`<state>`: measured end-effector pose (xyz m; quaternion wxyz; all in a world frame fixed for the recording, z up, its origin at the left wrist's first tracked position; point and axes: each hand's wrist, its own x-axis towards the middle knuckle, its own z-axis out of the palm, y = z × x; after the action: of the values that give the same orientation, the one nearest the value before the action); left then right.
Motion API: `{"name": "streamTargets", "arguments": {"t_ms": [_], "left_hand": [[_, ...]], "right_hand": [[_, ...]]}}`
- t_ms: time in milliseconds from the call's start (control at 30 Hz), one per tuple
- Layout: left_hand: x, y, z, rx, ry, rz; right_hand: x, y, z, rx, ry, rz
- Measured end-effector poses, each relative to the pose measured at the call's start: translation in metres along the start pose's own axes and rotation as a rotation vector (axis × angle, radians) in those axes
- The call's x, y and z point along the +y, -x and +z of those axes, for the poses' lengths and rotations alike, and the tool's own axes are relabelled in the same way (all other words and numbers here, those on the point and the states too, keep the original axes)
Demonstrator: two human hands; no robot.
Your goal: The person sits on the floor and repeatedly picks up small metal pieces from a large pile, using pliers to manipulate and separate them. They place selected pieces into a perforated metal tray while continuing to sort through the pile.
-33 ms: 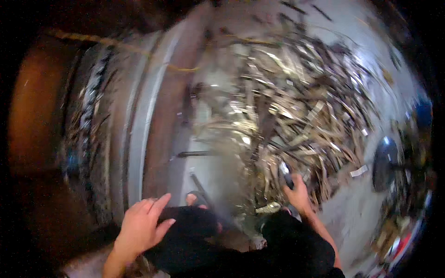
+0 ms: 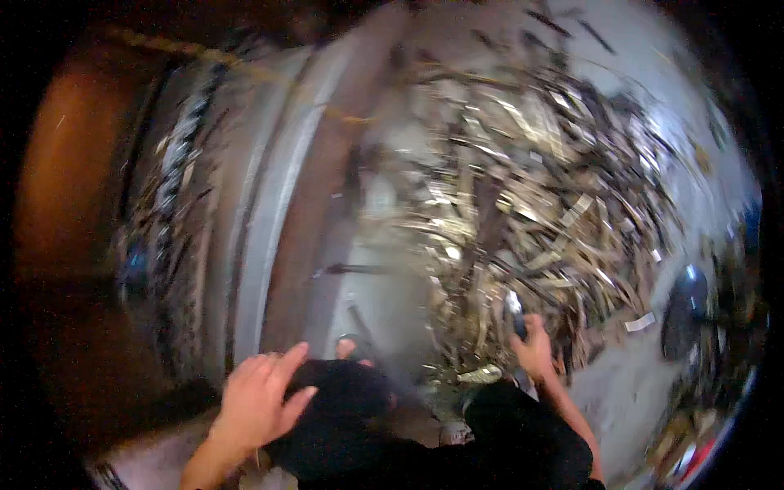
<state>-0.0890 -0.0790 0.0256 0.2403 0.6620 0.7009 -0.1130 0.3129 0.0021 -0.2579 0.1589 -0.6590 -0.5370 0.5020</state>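
Floor: grey (image 2: 612, 416), shows bare around 1–2 o'clock and again near 4 o'clock; blurred around the middle.
Left side: long metal channel (image 2: 273, 220), brown and grey, running up from 8 to 11 o'clock; more strips and debris beyond it, then an orange-brown panel (image 2: 77, 155) at 9–10.
Yellow line: thin strap or rope (image 2: 184, 49) at 10–11 o'clock, crossing toward the channel. Cannot tell which.
Strip pile: big loose heap (image 2: 572, 229) of thin strips, tan, dark and shiny, tangled on the floor from 1 to 4 o'clock.
Right hand: (image 2: 533, 351) at 4 o'clock, fingers closed around a dark-handled tool (image 2: 518, 322).
Tool: at 4 o'clock, bright end up and away from the body, over the near edge of the heap. Exact type and any contact with strips: cannot tell, blur.
Left hand: (image 2: 261, 392) at 7–8 o'clock, fingers extended, thumb spread away from them, just beside the left knee (image 2: 339, 400). Contact with the knee: cannot tell.
Hands: well apart, one on either side of the knees.
Foot: toes (image 2: 346, 348) at 7 o'clock, just past the left knee.
Disc: dark, round (image 2: 684, 310), at 3–4 o'clock, right of the heap.
White tag: small rectangle (image 2: 641, 322) between heap and disc.
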Motion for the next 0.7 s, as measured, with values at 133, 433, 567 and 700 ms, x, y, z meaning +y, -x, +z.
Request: {"name": "streamTargets", "arguments": {"t_ms": [133, 433, 567, 700], "left_hand": [[-0.003, 0.032, 0.022, 0.354, 0.050, 0.084], [-0.044, 0.087, 0.006, 0.548, 0.539, 0.015], [-0.040, 0.143, -0.001, 0.295, 0.680, -0.174], [-0.009, 0.200, 0.026, 0.246, 0.713, -0.386]], "right_hand": [[-0.007, -0.053, 0.002, -0.218, 0.313, -0.222], [-0.182, -0.018, 0.068, -0.876, 0.377, -0.654], [-0.283, 0.047, 0.163, -1.098, 0.640, -0.525], [-0.294, 0.121, 0.295, -1.212, 0.734, -1.016]]}}
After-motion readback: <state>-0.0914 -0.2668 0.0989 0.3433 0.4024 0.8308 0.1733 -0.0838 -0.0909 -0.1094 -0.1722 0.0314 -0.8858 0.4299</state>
